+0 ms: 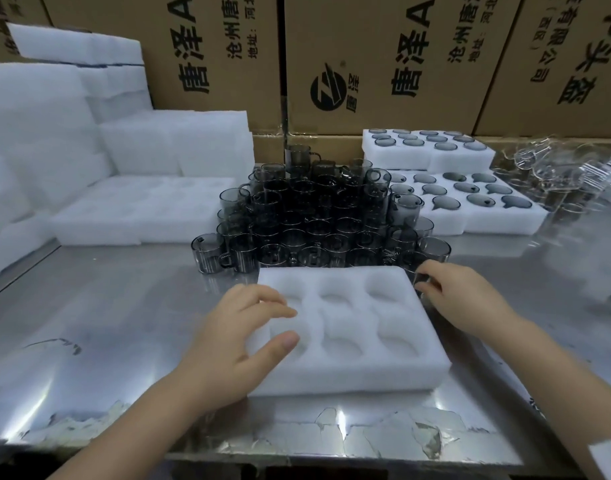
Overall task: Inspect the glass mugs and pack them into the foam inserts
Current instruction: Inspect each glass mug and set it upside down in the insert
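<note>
A white foam insert (352,362) with several empty round pockets lies on the steel table in front of me. My left hand (234,337) rests on its left edge, fingers spread over the near-left pockets. My right hand (459,299) is at the insert's far right corner, its fingers curled round a smoky grey glass mug (422,271) at the edge of the pile. Behind the insert stands a stacked pile of grey glass mugs (311,216).
Filled foam inserts (470,216) sit at the back right, with clear glassware (553,171) beside them. Stacks of empty foam inserts (130,209) fill the left. Cardboard boxes (383,64) form the back wall. The table's front edge (297,441) has peeling film.
</note>
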